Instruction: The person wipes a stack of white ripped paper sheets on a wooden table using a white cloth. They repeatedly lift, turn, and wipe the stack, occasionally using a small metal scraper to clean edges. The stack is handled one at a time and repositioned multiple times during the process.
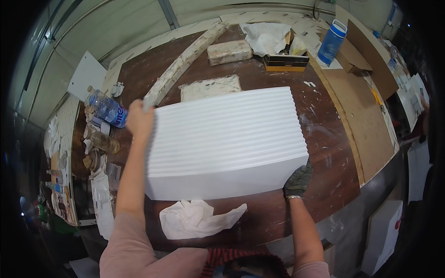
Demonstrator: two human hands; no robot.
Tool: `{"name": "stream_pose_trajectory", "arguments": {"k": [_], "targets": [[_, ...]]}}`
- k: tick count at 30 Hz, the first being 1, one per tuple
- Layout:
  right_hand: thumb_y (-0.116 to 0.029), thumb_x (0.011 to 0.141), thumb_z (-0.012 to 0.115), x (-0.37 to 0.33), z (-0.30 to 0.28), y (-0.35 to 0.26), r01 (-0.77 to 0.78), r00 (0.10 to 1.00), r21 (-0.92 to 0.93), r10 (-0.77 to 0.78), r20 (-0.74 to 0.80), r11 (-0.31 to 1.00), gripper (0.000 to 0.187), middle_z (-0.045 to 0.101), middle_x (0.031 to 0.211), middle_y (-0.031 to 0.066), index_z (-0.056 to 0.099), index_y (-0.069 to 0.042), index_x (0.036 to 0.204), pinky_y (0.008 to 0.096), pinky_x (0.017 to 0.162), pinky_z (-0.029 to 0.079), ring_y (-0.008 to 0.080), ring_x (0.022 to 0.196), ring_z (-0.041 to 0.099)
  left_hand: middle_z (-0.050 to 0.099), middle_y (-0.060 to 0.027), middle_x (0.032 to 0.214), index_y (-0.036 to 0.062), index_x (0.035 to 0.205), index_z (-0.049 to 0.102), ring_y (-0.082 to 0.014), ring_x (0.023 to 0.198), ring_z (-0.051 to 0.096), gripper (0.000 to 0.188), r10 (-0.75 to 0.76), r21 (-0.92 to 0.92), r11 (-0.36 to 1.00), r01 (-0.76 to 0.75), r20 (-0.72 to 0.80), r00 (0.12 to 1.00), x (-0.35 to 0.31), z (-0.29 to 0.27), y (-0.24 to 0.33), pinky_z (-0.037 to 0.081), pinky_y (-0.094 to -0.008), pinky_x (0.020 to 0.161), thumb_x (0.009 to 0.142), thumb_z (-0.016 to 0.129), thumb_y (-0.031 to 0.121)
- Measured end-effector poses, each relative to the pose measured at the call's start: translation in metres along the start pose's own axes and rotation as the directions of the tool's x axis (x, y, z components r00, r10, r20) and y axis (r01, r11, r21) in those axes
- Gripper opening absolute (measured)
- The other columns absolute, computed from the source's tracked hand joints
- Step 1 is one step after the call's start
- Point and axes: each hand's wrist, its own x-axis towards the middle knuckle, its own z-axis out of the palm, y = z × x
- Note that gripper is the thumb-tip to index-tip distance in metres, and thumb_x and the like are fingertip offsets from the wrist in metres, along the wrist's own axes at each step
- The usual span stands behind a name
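Left hand, bare: at the far left corner of a long white block with a ribbed upper face. Fingers look curled, but a small pale piece at their tips is too blurred for me to identify, so I cannot tell whether they pinch it or the block. Right hand, in a dark mottled knit glove: at the block's near right corner, fingertips partly hidden; I cannot tell how firmly they close.

Block position: mid-view, lengthwise between both hands, above a dark brown, white-smeared tabletop. Its underside is hidden from me; full contact with the table unconfirmed. Ribs run parallel along its length, giving a scalloped right edge; the near side is smooth and plain.

Near side: a soft, crumpled white cloth. Beyond: a rough, plaster-crusted long bar, its near end obscured at the left hand, and a flat whitish slab, partly covered by the block. Outer periphery lost to black vignette.
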Motion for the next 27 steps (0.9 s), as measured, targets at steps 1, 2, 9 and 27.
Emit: {"name": "stream_pose_trajectory", "arguments": {"k": [1, 2, 9, 27], "targets": [[-0.011, 0.100, 0.040, 0.000, 0.000, 0.002, 0.003, 1.000, 0.008, -0.003, -0.007, 1.000, 0.040, 0.054, 0.132, 0.0209, 0.049, 0.006, 0.135, 0.0437, 0.110, 0.034, 0.0348, 0.124, 0.049, 0.068, -0.0151, 0.102, 0.0073, 0.102, 0.065, -0.0365, 0.096, 0.067, 0.028, 0.041, -0.093, 0.995, -0.043, -0.019, 0.999, -0.014, 0.011, 0.035, 0.051, -0.0470, 0.081, 0.083, 0.071, 0.027], [-0.012, 0.101, 0.039, 0.000, 0.001, 0.004, 0.062, 0.997, 0.012, -0.061, -0.044, 0.998, 0.040, 0.054, 0.132, 0.0212, 0.050, 0.005, 0.135, 0.0441, 0.110, 0.034, 0.0353, 0.124, 0.049, 0.069, -0.0143, 0.103, 0.0065, 0.101, 0.065, -0.0352, 0.096, 0.066, 0.029, 0.140, -0.253, 0.959, -0.129, 0.026, 0.990, -0.030, 0.021, 0.071, 0.051, -0.0469, 0.081, 0.081, 0.074, 0.026], [-0.015, 0.103, 0.034, 0.001, 0.006, 0.023, 0.160, 0.986, -0.212, -0.165, -0.005, 0.964, 0.041, 0.054, 0.133, 0.0228, 0.050, 0.006, 0.134, 0.0465, 0.110, 0.034, 0.0379, 0.125, 0.049, 0.065, -0.0147, 0.091, 0.0040, 0.091, 0.062, -0.0336, 0.083, 0.066, 0.022, 0.561, -0.454, 0.767, -0.454, 0.130, 0.818, -0.115, 0.060, 0.254, 0.053, -0.0462, 0.073, 0.086, 0.065, 0.025], [-0.013, 0.101, 0.036, 0.001, 0.001, 0.015, 0.037, 0.999, -0.099, -0.033, 0.043, 0.994, 0.044, 0.050, 0.138, 0.0215, 0.046, 0.006, 0.139, 0.0451, 0.114, 0.030, 0.0357, 0.130, 0.044, 0.065, -0.0120, 0.102, 0.0049, 0.103, 0.066, -0.0331, 0.097, 0.063, 0.028, 0.254, -0.225, 0.950, -0.219, 0.143, 0.957, -0.018, -0.037, -0.068, 0.051, -0.0432, 0.084, 0.077, 0.075, 0.010]]}}
